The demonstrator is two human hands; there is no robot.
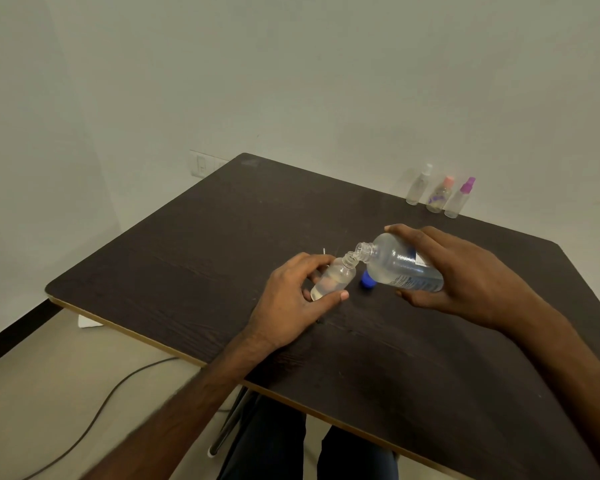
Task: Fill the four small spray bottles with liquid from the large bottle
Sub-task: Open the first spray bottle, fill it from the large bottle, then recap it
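Dim, even, greenish light with soft shadows; wide-angle bending at the edges, slight overall blur.

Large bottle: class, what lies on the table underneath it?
A blue cap lies on the table under the tilted large bottle, near its neck. Only part of the cap shows; the bottle covers the rest, and the right hand hides the table under the bottle's base.

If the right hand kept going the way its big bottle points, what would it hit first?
Probably the small spray bottle in the left hand: the large bottle that the right hand grips has its mouth at that neck. Depth is unclear.
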